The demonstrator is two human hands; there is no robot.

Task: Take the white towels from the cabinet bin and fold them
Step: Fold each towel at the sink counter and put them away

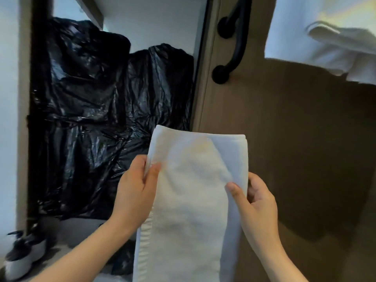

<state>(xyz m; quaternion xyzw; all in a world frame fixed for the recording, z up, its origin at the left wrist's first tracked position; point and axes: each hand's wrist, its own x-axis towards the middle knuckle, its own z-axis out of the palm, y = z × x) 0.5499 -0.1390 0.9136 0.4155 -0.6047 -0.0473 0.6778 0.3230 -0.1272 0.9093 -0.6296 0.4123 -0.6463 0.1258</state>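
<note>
White terry towel (193,190) hung in the air in front of the door (284,139), across that door's left edge. It was folded lengthways into a long strip, with a rounded fold at its top and its lower end running out of view at the bottom. Both hands held it just below that fold. The left hand (135,186) pinched the strip's left edge, thumb pressed on the front and fingers curled behind the cloth. The right hand (259,202) gripped the right edge the same way, thumb on the front face and fingers tucked behind; a loose layer puckered under the thumb.

Left of the door, the open cabinet was filled with glossy black liner (87,94), crumpled over two bulky shapes side by side. What lay beneath it could not be told. The towel's upper left corner overlapped this liner. High on the door, near its left edge, sat a curved black handle (234,41) on two round mounts. Up and to the right of the door, a white surface (289,27) carried a folded towel (335,39), blurred. Far to the door's lower left, beyond the cabinet, a black-and-white shoe (22,251) rested on the floor.
</note>
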